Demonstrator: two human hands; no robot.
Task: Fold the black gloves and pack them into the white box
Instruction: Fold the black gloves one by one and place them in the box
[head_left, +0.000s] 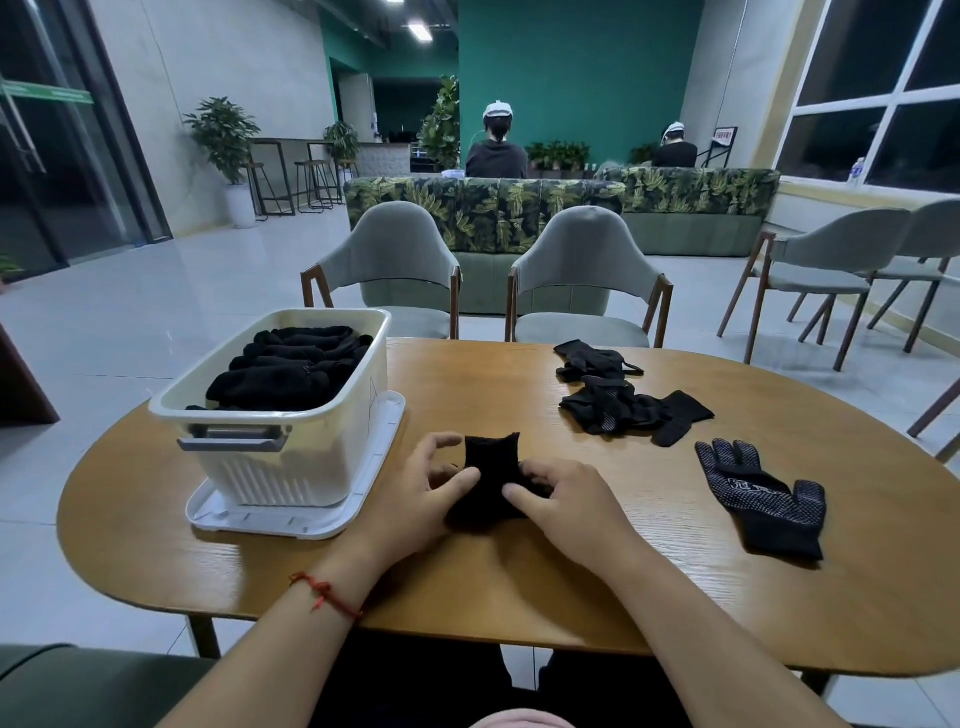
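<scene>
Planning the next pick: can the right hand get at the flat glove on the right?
Likely yes: nothing lies between the right hand and flat glove, but it grips the folded glove.

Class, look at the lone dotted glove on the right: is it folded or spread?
Spread: the dotted glove lies flat on the wooden table, its fingers splayed apart and its cuff unrolled.

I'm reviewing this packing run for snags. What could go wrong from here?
The white box looks nearly full to its rim, so another bundle may sit proud or slide off. The half-folded glove, pinched by the left hand and right hand, might spring open when released. The loose gloves lie tangled, which may slow pairing.
</scene>
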